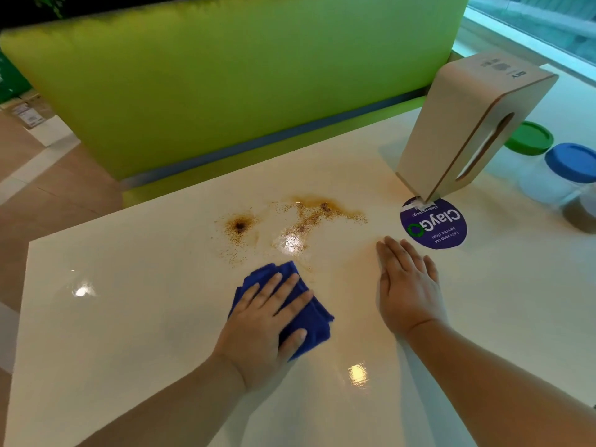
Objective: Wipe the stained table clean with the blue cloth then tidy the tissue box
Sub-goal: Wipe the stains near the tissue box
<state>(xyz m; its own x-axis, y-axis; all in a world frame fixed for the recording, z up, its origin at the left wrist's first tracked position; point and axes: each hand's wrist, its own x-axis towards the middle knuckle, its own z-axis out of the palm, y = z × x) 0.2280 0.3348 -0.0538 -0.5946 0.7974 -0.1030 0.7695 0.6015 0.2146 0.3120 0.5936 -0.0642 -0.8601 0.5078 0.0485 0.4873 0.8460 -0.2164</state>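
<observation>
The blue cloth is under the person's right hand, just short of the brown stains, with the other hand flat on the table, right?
Not quite. The head view shows the blue cloth under the left hand, not the right, just short of the brown stains; the right hand lies flat on the table.

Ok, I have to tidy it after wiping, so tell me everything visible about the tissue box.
The tissue box is a tall cream case; its brown-edged face has a long rounded slot with white tissue showing. It stands on its short end, looking tilted, far right on the table, its base at the rim of a round purple sticker. Grey print marks its top end. A green-lidded jar and a blue-lidded jar stand beyond it. Neither the left hand nor the right hand touches it.
</observation>
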